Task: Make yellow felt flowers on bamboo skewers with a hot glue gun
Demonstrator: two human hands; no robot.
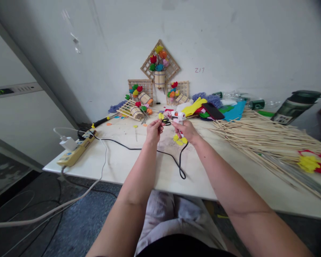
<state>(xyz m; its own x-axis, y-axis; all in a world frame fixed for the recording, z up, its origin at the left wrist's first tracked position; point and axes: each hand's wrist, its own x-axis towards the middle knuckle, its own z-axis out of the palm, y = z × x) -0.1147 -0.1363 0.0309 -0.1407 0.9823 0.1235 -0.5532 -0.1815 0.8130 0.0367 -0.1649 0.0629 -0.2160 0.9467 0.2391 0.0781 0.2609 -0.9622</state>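
Mid-table [139, 167], a glue gun [178, 117] sits in the right hand [187, 131] and a felt piece [161, 116] in the left hand [153, 130]. A cord [139, 149] runs left to a power strip [76, 149] at the edge. Sticks [262, 137] lie piled to the right, felt sheets [231, 111] behind the hands, lattice crafts [135, 109] at the back by the wall

Both my forearms stretched forward, my left hand [153, 131] pinching at the fingertips, my right hand [187, 132] clenched just beside
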